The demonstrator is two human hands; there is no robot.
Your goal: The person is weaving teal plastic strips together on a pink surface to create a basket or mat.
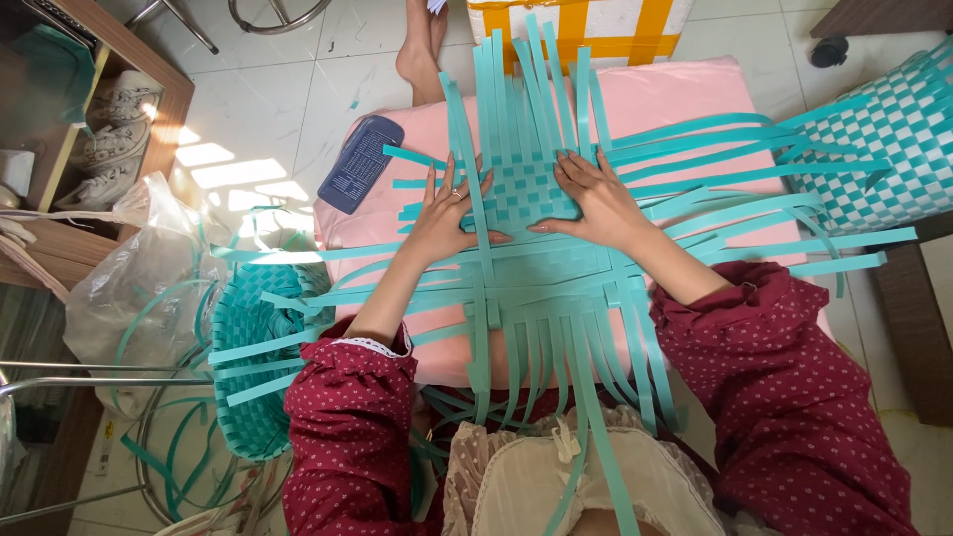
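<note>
Seemingly flat, both the left hand point(446, 213) and right hand point(593, 199) press open-palmed on teal woven strips point(523, 194); lifting either could loosen the weave.

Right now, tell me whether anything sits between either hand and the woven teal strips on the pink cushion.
Nothing visible does. The left hand and right hand both rest flat on the woven teal strips atop the pink cushion. The dark blue case lies off to the side.

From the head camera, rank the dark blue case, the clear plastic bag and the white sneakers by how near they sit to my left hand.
From the left hand:
1. Dark blue case, on the pink cushion's left corner.
2. Clear plastic bag, on the floor farther left.
3. White sneakers, in the wooden shelf, far left.
</note>
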